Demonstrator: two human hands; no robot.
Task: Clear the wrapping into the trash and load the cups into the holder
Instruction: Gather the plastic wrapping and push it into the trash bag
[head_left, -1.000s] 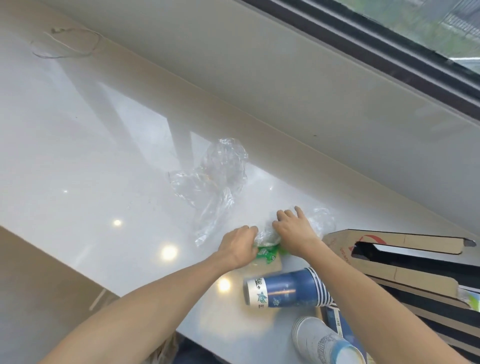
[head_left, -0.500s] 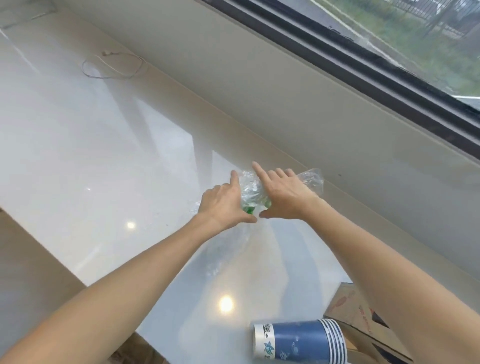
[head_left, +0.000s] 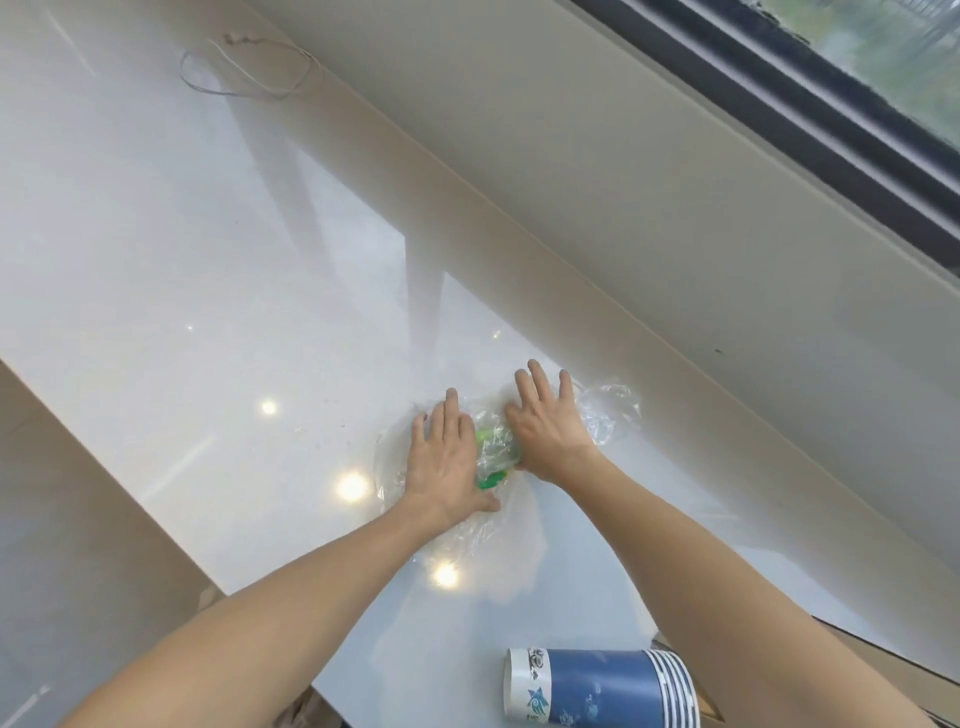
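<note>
Head view — left hand (head_left: 447, 457), right hand (head_left: 548, 423) spread flat, pressing plastic wrapping (head_left: 493, 447) onto counter (head_left: 208, 260).

One head-worn camera, looking down and forward over the counter.

It sat above the near edge of the white countertop (head_left: 218, 291) and faced the far wall and window frame (head_left: 810, 109) at the upper right. Both forearms reached in from the near edge, close to the lens, with the left hand (head_left: 447, 457) and right hand (head_left: 545, 431) mid-frame. No second view shared the scene.
</note>
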